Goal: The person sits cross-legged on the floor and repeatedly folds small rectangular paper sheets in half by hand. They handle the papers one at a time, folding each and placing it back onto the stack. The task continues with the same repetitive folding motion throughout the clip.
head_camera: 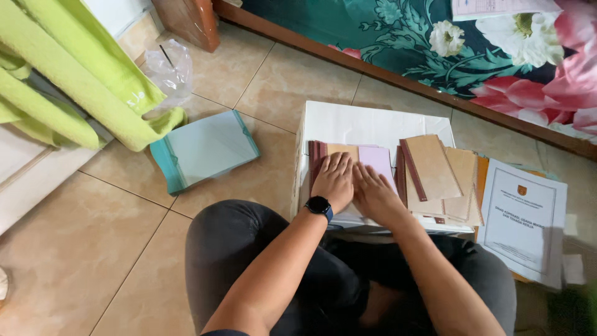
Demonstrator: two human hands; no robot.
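Tan and pale pink booklets [364,158] lie in a row on a white box [360,124] set on the tiled floor [124,249]. Head view: left hand [334,180], a black watch [319,205] on its wrist, lies palm-down, fingers extended and close together, gripping nothing; its fingertips rest on the tan cover beside dark red spines [316,158]. Right hand [373,190] lies flat just beside it, fingers slightly spread, pressing the pink cover, nothing grasped. Right of the hands, a loose pile of tan booklets [438,174] overlaps the box edge. Farther right, a white printed sheet [523,218] with a small emblem lies on the floor. Left of the box, a teal-edged stack of sheets [205,149] lies near a green cloth [81,81].
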